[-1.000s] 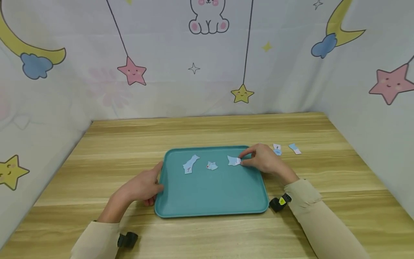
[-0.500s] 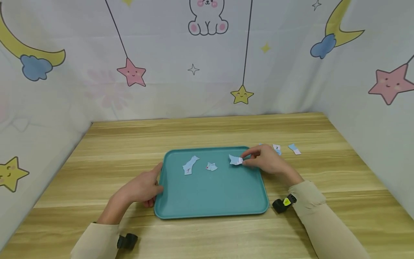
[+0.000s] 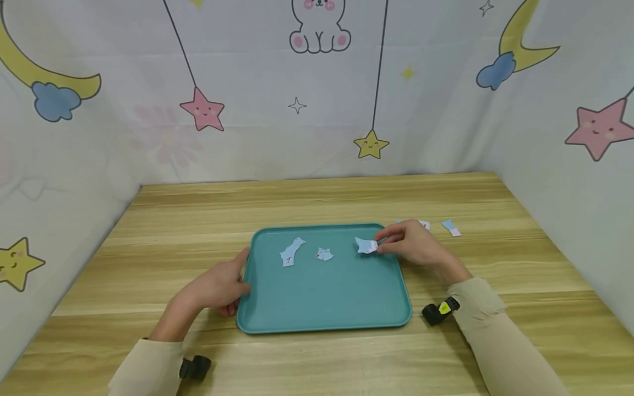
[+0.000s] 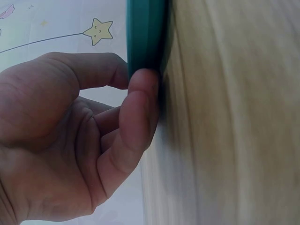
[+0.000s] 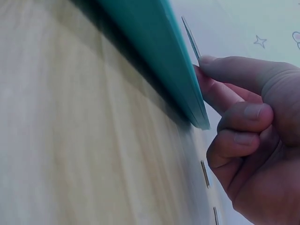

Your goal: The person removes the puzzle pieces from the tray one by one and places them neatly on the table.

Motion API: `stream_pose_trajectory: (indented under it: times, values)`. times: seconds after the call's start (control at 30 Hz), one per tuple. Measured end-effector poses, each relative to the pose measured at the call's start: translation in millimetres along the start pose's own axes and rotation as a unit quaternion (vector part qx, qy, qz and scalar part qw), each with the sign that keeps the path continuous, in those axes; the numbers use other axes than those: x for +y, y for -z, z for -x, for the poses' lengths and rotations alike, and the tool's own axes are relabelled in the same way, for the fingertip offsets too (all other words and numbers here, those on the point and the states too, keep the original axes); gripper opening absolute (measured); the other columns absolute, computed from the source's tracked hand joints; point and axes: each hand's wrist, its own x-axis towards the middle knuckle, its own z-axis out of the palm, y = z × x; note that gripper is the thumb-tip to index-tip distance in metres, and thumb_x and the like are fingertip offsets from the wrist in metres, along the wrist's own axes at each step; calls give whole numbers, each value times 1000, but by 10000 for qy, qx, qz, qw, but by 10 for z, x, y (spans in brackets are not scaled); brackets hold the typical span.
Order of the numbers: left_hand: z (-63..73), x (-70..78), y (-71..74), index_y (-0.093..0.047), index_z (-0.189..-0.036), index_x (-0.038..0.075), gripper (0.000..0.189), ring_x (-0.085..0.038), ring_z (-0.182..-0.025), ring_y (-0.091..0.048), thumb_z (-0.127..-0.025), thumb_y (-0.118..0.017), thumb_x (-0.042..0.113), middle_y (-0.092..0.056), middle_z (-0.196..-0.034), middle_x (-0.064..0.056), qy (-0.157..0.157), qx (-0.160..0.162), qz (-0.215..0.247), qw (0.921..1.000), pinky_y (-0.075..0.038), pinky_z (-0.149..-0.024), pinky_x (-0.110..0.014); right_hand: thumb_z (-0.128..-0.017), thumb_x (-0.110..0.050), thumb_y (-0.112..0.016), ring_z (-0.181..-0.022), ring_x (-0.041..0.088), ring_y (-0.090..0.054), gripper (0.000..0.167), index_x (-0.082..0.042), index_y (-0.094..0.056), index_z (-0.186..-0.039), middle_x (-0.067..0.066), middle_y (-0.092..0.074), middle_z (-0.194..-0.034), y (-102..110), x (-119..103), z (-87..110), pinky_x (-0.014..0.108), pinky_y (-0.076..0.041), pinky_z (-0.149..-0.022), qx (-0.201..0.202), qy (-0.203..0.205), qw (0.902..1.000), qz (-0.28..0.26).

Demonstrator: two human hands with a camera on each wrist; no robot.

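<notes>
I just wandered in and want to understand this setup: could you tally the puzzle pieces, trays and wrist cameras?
Tray: 1
Puzzle pieces in sight: 6 (2 lying on the tray, 1 pinched by the right hand, 3 on the table)
Wrist cameras: 2
Total: 9

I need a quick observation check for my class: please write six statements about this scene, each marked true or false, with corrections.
1. The right hand pinches a paper piece. True.
2. The left hand pinches a paper piece too. False: it holds the edge of the tray.
3. A long piece and a smaller piece lie on the tray. True.
4. The tray is round and red. False: it is rectangular, with rounded corners, and teal.
5. No pieces lie on the table. False: at least two are there, including a blue-and-pink piece.
6. The backdrop shows a yellow star. True.
</notes>
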Motion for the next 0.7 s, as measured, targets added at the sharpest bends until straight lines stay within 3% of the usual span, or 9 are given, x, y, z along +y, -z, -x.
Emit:
stream_pose_trajectory:
  times: [0.2, 0.37, 0.47, 0.7]
  values:
    - [-1, 2, 3, -1, -165, -10, 88, -17, -46, -63, -97, -54, 3, -61, -60, -8, -12, 6, -5, 10000, -58, -47, -34, -94, -19, -79, -85, 14, -66, 27, -3, -78, -117, 8, -80, -94, 78, 17, 67, 23, -50, -72, -20, -41, 9997, -259]
    - [2, 6, 6, -1, -166, -9, 87, -17, -46, -62, -97, -54, 3, -62, -60, -8, -26, -3, -8, 10000, -57, -47, -34, -95, -21, -79, -57, 10, -47, 30, -4, -77, -119, 9, -78, -92, 165, 63, 143, 24, -40, -53, -37, -278, 9982, -537]
    - [4, 15, 8, -1, -166, -9, 87, -17, -46, -63, -98, -54, 2, -61, -60, -8, -18, -15, -1, 10000, -58, -47, -34, -94, -23, -80, -48, 9, -38, 33, -4, -77, -120, 9, -74, -91, 217, 84, 193, 25, -37, -48, -13, -396, 9969, -676]
    - [11, 14, 6, -1, -166, -9, 87, -17, -46, -62, -97, -54, 2, -60, -60, -8, -10, -29, 25, 10000, -58, -47, -34, -93, -23, -81, -49, 8, -36, 33, -4, -78, -119, 7, -65, -93, 357, 141, 290, 25, -36, -47, 67, -413, 9971, -633]
